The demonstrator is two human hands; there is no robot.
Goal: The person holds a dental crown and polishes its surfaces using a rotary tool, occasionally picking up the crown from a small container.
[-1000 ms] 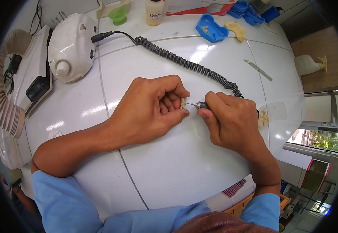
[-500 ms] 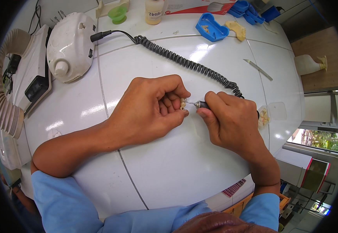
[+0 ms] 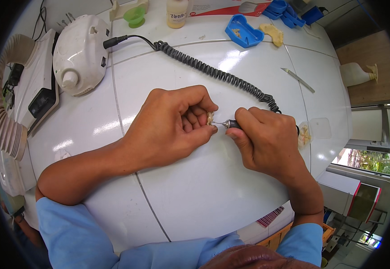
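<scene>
held in a narrow pinch of the left hand (image 3: 170, 123), above the tabletop (image 3: 230, 193): one small tooth-coloured dental piece (image 3: 210, 118). gripped in the right hand (image 3: 269, 136): one dark rotary handpiece (image 3: 232, 124), with thin metal bit (image 3: 218, 123) at the dental piece's right side — contact too fine to tell. step in hand, by judgement: trimming or grinding. called for next, probably: steady pinch, light bit pressure — then slight turning toward unworked surface.

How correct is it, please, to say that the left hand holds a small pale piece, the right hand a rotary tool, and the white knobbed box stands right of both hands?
Only the box's side is wrong: in the head view, the white knobbed box stands left of the left hand, holding the small pale piece, and the right hand, holding the rotary tool.
</scene>
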